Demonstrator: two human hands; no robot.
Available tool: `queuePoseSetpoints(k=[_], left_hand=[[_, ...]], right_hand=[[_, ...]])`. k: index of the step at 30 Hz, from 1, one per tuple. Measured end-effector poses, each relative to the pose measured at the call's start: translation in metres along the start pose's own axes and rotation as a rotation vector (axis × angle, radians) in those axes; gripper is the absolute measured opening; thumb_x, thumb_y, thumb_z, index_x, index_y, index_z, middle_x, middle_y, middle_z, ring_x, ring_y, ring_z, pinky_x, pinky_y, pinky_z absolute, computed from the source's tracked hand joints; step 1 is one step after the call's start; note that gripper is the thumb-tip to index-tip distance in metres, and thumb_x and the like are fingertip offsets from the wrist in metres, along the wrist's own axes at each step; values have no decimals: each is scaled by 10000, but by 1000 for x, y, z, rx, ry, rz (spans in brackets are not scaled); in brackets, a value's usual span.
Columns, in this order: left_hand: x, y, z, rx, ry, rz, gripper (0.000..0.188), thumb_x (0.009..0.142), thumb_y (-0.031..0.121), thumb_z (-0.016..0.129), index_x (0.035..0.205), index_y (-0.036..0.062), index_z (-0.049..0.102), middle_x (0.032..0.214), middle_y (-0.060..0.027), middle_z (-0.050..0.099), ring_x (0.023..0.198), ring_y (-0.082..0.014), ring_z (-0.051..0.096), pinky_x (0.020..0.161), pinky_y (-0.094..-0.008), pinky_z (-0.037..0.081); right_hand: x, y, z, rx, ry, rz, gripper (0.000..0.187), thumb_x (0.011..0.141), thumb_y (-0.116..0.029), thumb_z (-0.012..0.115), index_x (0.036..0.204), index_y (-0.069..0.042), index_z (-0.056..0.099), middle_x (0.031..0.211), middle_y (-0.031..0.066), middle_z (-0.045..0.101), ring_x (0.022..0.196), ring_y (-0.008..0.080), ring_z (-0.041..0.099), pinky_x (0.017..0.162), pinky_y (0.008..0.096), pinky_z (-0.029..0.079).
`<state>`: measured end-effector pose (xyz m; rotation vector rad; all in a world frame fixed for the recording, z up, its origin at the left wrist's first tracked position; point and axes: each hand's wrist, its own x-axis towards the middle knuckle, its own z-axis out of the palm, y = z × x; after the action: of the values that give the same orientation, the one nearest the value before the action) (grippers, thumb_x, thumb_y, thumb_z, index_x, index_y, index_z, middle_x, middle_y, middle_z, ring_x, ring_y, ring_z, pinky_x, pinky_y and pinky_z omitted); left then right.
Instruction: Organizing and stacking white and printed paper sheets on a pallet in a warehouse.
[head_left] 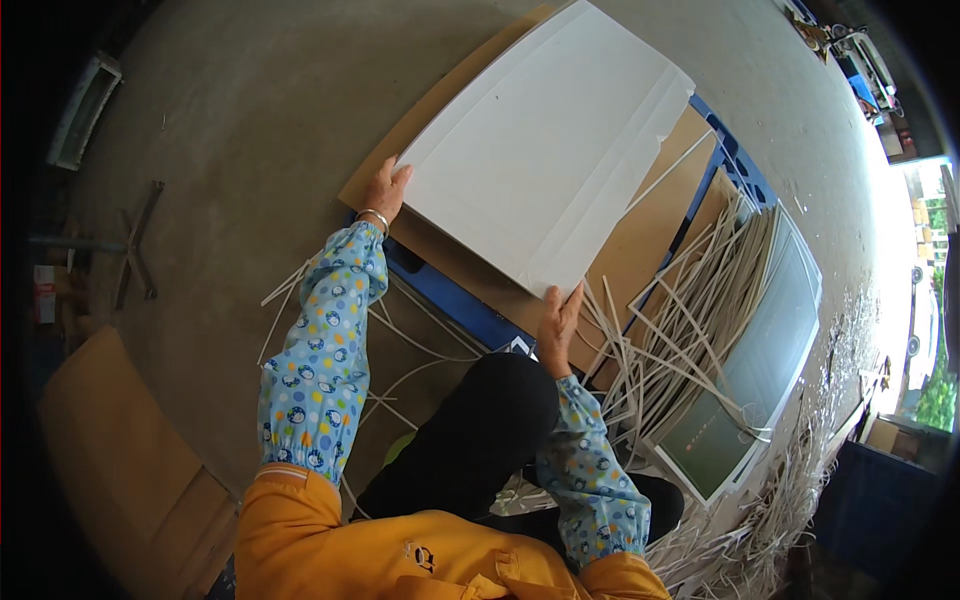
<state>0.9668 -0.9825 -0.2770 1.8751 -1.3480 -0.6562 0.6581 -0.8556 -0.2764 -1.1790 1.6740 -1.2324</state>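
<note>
A large stack of white sheets [545, 140] lies over brown cardboard [640, 235], its edges slightly staggered. My left hand [384, 192] grips the near left corner, with the thumb on top and the fingers partly hidden by the edge. At the near right corner, my right hand [558, 328] holds the same sheets, its fingertips at the edge. A blue pallet [440, 290] shows below the cardboard. Both forearms wear light blue patterned sleeves.
Right of the cardboard lies a heap of long thin pale strips [690, 320], beside glossy grey-green printed sheets [745, 385]. Shredded strips [740, 545] cover the floor at lower right. A brown cardboard sheet [125, 460] and a metal stand leg [140, 245] are at left.
</note>
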Motion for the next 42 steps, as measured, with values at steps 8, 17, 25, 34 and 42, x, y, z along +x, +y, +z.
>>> queuePoseSetpoints(k=[8, 17, 25, 34, 42], left_hand=[[3, 6, -14, -8, -250, 11, 755, 714, 498, 597, 1214, -34, 406, 1221, -233, 444, 1144, -327, 418, 951, -353, 336], [18, 7, -26, 613, -465, 302, 527, 579, 269, 756, 936, 26, 452, 901, -196, 584, 882, -374, 554, 758, -417, 449], [33, -41, -27, 353, -438, 293, 542, 601, 157, 668, 1106, 80, 487, 975, -157, 594, 913, -311, 570, 778, -381, 444], [-37, 74, 12, 202, 67, 602, 434, 717, 22, 557, 1143, 38, 477, 1106, -137, 526, 1053, -271, 486, 905, -364, 383], [-161, 214, 107, -69, -414, 811, 331, 709, 83, 592, 1034, 48, 543, 981, -100, 579, 942, -251, 537, 840, -337, 416]], right_hand=[[14, 10, 11, -103, 124, -11, 570, 888, -280, 422, 1296, 65, 224, 1289, 243, 309, 1189, 320, 319, 986, 339, 249], [12, 19, -31, -684, -91, -300, 684, 674, -258, 703, 1169, 92, 386, 1129, 250, 458, 1053, 381, 434, 895, 410, 362], [12, 26, -20, -636, -73, -288, 611, 645, -242, 706, 1092, 79, 440, 975, 191, 529, 920, 341, 510, 768, 390, 434], [-35, -20, -219, -719, 314, -478, 283, 668, -39, 639, 941, -40, 562, 876, 131, 583, 845, 298, 545, 727, 367, 428], [-6, -1, -364, -1239, 201, 152, 774, 720, -289, 644, 1345, -142, 211, 1346, 119, 321, 1260, 327, 257, 1035, 410, 194]])
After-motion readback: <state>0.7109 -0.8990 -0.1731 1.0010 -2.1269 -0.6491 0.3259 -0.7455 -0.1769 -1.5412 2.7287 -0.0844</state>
